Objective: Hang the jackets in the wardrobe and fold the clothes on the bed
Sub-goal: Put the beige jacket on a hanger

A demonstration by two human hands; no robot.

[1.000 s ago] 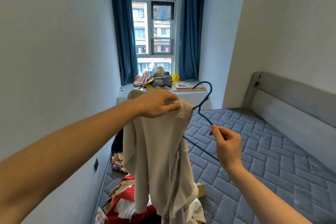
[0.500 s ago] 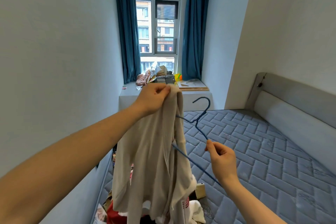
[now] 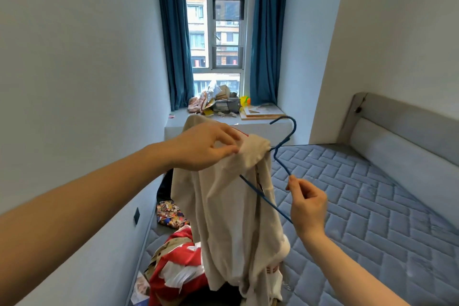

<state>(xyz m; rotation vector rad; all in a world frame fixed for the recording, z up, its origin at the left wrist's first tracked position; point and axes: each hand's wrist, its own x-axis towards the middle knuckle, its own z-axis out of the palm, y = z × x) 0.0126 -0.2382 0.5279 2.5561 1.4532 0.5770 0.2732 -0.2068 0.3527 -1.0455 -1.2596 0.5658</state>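
A beige jacket (image 3: 231,211) hangs in front of me above the bed. My left hand (image 3: 206,146) pinches its collar at the top. A thin blue wire hanger (image 3: 285,141) is partly threaded into the jacket: one arm disappears under the collar, the hook points up to the right. My right hand (image 3: 306,202) pinches the hanger's free arm near its lower end, to the right of the jacket. Below the jacket a heap of red and white clothes (image 3: 178,266) lies on the blue-grey quilted mattress (image 3: 372,218).
A patterned garment (image 3: 171,212) lies by the left wall. The window ledge (image 3: 178,119) at the far end carries a clutter of bags and a flat board. A padded grey headboard (image 3: 402,141) runs along the right. No wardrobe is in view.
The hanger's arm has gone in under the jacket's collar and its hook has risen. My left hand shifted its pinch along the collar; my right hand moved up slightly.
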